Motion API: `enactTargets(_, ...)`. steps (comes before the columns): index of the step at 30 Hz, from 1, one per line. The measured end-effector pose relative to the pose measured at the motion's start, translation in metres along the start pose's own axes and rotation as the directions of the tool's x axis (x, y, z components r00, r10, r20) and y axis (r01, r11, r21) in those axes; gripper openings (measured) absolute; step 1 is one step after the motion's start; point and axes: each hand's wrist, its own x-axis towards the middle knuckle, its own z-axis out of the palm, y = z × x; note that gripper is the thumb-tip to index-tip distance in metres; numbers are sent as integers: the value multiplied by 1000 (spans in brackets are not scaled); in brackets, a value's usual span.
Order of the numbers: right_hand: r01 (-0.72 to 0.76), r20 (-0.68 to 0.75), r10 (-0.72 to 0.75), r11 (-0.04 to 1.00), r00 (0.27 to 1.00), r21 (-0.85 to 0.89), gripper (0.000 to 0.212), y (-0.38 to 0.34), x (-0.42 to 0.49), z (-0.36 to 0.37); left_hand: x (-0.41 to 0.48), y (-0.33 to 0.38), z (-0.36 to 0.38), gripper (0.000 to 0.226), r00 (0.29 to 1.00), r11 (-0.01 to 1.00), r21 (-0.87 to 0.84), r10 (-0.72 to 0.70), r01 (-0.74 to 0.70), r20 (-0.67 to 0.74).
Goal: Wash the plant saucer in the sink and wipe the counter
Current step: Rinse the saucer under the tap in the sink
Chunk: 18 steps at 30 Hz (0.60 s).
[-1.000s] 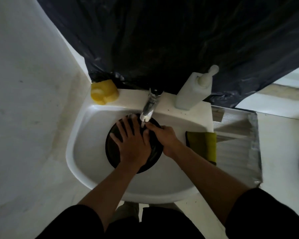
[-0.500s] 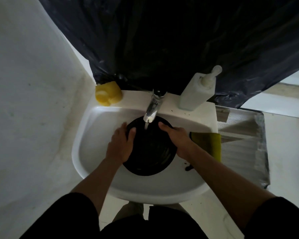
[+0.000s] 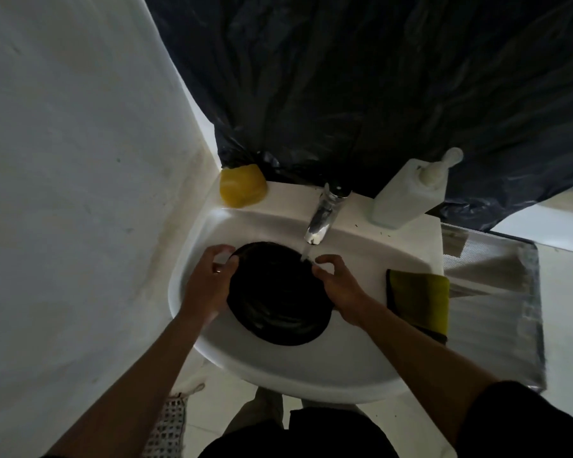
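both hands — left hand (image 3: pixel 209 285) and right hand (image 3: pixel 339 285) — curl fingers on the saucer (image 3: pixel 278 294) rim at nine and three; best turn it slowly under the tap (image 3: pixel 323 216) stream.

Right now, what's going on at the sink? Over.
Black saucer gripped at rim by left hand and right hand. It's in sink, under running tap. Green cloth beside, not blocking.

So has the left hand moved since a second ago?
Yes. The left hand has gone left, away from the tap. It lay flat on the middle of the saucer and now grips its left rim.
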Motion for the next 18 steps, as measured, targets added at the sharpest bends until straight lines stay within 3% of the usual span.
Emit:
enactTargets(3,-9,-14,9,1000,1000,-3,8,1,4,11,-2,2,-14,14,999,1000,-26,11,-12,-34)
enactTargets(7,-87,46,81,988,996,131,11,-8,7,13,-9,0,-25,23,996,999,-48,-12,8,-88)
enactTargets(12,-152,66,137,906,988,395,13,-20,10,7,-17,-7,-25,37,975,945,-257,-221,203,-40)
enactTargets(18,-89,6,93,929,996,359,30,-27,19,5,-28,-17,-16,48,957,925,-248,-289,287,28)
